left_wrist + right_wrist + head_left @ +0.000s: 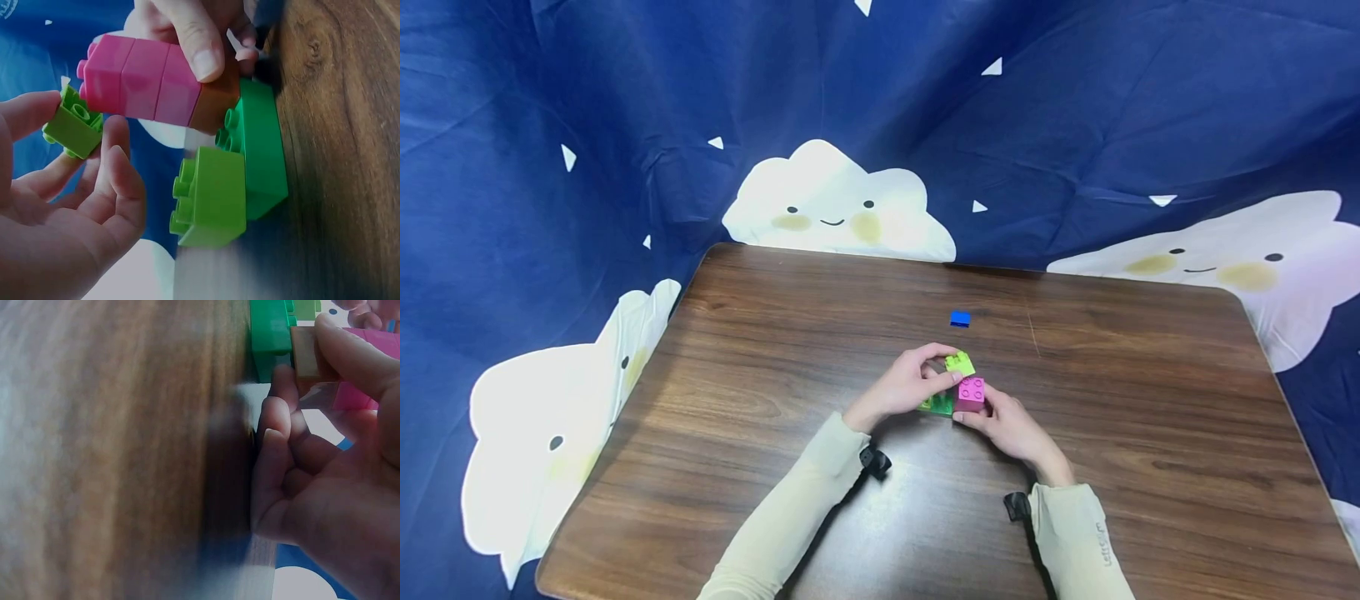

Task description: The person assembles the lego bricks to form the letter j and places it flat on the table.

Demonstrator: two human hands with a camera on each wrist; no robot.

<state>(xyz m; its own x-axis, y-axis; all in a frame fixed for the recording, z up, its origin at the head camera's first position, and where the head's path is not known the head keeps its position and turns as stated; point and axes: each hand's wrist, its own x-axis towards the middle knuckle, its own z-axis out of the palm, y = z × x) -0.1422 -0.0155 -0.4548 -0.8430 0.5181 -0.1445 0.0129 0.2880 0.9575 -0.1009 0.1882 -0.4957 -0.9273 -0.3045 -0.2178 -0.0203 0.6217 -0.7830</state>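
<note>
In the head view my left hand (910, 385) pinches a small lime-green brick (960, 363) between thumb and fingers. The left wrist view shows this brick tilted, its hollow underside partly visible, close to the top studs of a stack of pink bricks (140, 78). Whether the two touch, I cannot tell. Under the pink ones sits a brown brick (215, 103), joined to one end of a longer green brick (264, 150) on the table. Another light green brick (217, 194) stands on its other end. My right hand (1011, 425) grips the stack low down, thumb over the brown brick.
A small blue brick (960, 319) lies on the brown wooden table (775, 350), beyond both hands. Behind the table's far edge hangs a dark blue cloth (887, 100) with white clouds and triangles.
</note>
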